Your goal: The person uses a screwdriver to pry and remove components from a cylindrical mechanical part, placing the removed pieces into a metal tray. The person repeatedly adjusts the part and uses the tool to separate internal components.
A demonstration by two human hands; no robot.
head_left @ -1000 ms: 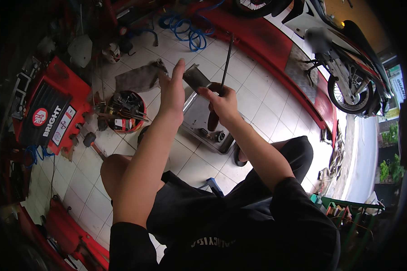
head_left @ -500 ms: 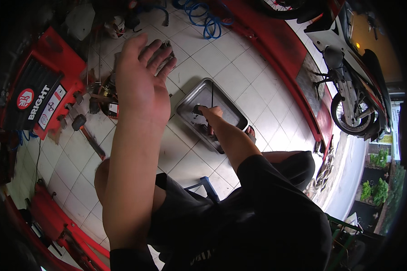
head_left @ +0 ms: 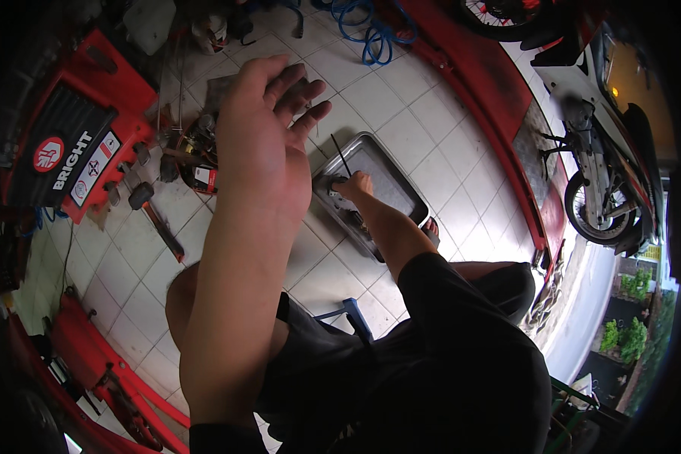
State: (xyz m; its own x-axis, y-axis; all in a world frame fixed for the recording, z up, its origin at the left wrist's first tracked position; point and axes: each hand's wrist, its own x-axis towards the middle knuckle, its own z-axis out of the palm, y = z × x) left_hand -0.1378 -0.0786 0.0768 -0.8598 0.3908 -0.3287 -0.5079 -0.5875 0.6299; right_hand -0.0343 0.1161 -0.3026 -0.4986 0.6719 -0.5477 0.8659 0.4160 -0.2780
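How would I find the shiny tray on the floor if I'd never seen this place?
Start at the white tiled floor, left of the long red ramp. The metal tray lies straight ahead of the person, whose right hand reaches into it. It is the only flat, silver, rectangular thing with a raised rim.

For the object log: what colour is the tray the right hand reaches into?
Silvery grey metal tray, seen clearest in the head view.

Left hand point(head_left: 268, 144) hides part of metal tray point(head_left: 401, 189) – small part under right hand point(head_left: 353, 185) too small to tell.
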